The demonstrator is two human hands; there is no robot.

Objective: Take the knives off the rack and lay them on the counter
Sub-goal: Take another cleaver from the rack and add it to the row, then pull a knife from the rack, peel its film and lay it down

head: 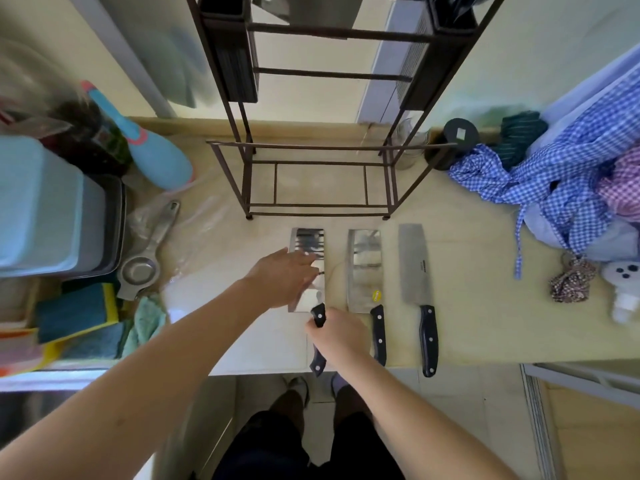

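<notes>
Three cleavers with black handles lie side by side on the pale counter (pixel 467 323), blades pointing toward the dark metal rack (pixel 318 147). The left cleaver (pixel 308 240) has a mirror-bright blade; my left hand (pixel 284 275) rests flat on that blade, fingers spread. My right hand (pixel 337 332) is closed around its black handle near the counter's front edge. The middle cleaver (pixel 365 268) carries a yellow sticker. The right cleaver (pixel 414 268) has a duller grey blade. The rack's lower shelf holds nothing that I can see.
Left of the knives lie a metal strainer (pixel 142 268), sponges and cloths (pixel 79 313) and a light blue box (pixel 41 206). Blue checked fabric (pixel 540 181) and a black round object (pixel 457 140) sit at the right. The handles overhang the counter's front edge.
</notes>
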